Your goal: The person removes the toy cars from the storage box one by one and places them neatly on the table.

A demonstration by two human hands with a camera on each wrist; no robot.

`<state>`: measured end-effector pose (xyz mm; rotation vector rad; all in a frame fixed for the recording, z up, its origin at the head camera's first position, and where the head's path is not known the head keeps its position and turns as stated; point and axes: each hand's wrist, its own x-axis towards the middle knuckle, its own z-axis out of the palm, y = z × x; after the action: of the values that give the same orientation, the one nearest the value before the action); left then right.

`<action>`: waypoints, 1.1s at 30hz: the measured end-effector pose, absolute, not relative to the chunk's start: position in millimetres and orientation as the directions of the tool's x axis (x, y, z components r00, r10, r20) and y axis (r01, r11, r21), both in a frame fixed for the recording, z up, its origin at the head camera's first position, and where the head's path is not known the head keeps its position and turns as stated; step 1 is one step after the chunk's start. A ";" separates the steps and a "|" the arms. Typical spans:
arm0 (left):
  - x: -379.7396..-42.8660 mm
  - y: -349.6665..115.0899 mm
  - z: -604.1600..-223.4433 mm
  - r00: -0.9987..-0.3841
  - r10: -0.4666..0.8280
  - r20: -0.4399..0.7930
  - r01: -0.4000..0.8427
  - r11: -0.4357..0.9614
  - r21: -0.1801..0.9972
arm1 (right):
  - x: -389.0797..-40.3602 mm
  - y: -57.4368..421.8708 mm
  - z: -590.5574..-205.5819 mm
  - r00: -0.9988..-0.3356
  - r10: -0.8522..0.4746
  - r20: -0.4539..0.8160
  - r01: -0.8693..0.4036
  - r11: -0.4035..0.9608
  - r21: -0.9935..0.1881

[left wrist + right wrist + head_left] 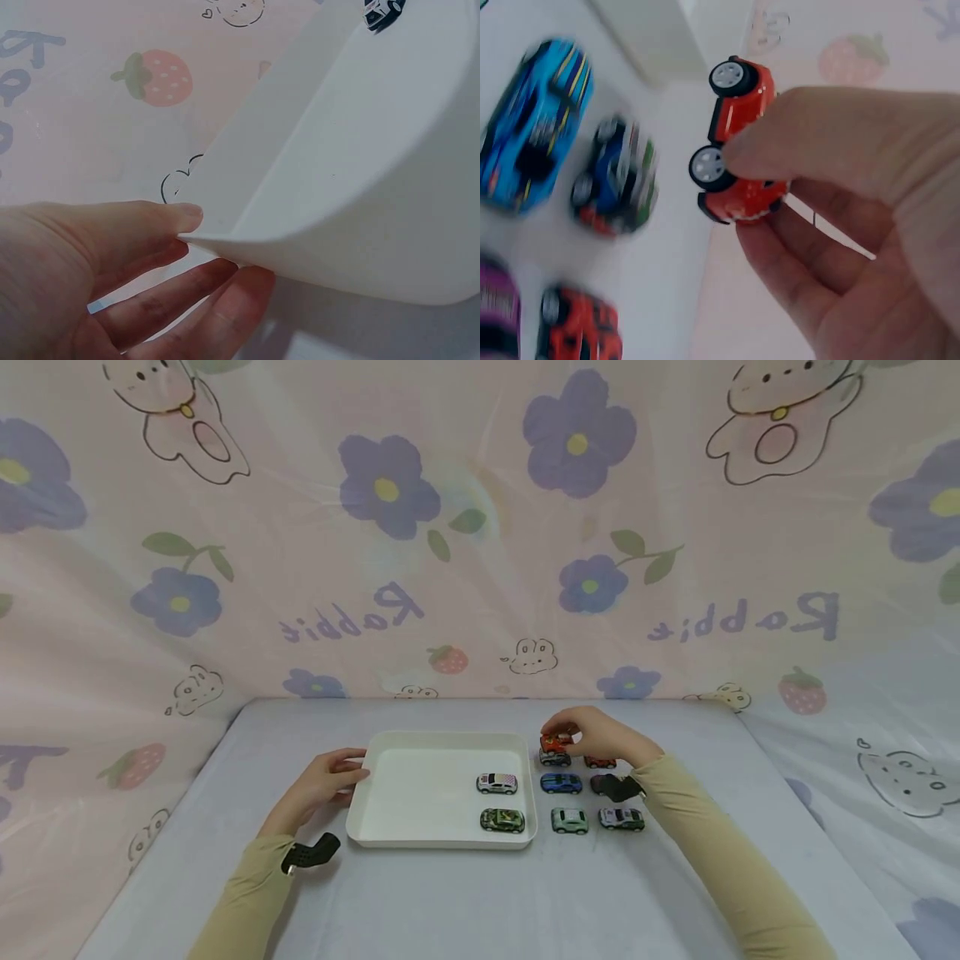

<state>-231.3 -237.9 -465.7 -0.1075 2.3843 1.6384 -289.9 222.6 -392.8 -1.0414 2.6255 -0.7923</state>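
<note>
My right hand point(596, 733) pinches a red toy car point(746, 142) between thumb and fingers. In the head view that car overlaps a dark toy car point(555, 759) standing on the table beside the white tray point(420, 837). At the tray's left side, my left hand point(321, 787) grips the rim, thumb over the edge and fingers against the outside, as the left wrist view shows. Inside the tray, towards its right end, stand a white patterned toy car point(497, 783) and a green patterned toy car point(502, 820).
Right of the tray stand a blue toy car point(561, 783), a pale green one point(569, 821), a grey-white one point(621, 819) and a red one point(601, 762). A purple car point(496, 300) is partly hidden under the right wrist in the head view. A printed cloth rises behind the table.
</note>
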 end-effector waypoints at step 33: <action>-230.7 -238.2 -465.5 -0.967 0.090 -0.236 -0.189 0.364 0.912 | -289.2 351.7 -432.8 -0.868 -0.491 -0.067 -0.378 0.744 -0.551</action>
<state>-230.7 -238.2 -465.5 -0.0885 2.3805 1.6420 -289.2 351.7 -432.8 -0.6905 2.7357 -0.7977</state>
